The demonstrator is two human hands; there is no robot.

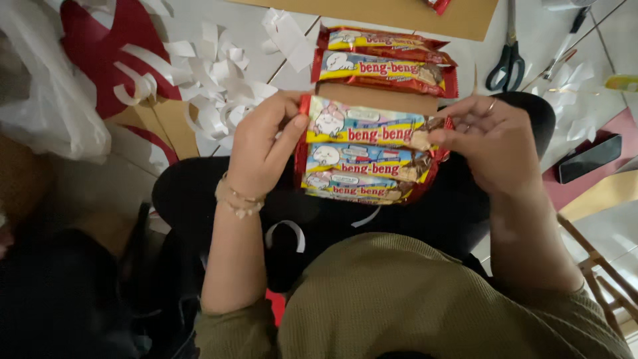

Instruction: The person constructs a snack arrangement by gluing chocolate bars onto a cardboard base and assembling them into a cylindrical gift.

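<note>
Below, I saw my left hand (262, 149) and right hand (488, 143) each with fingers closed on an end of a stack of red-and-yellow foil-wrapped snack bars (365, 156), held above my dark lap. Two more wrapped bars (385, 61) lay just beyond on the tiled floor (292, 73), near curled white paper strips (212, 80) and black-handled scissors (508, 63).

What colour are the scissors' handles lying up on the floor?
Dark, black-looking handles on the scissors, seen in the head view.
</note>
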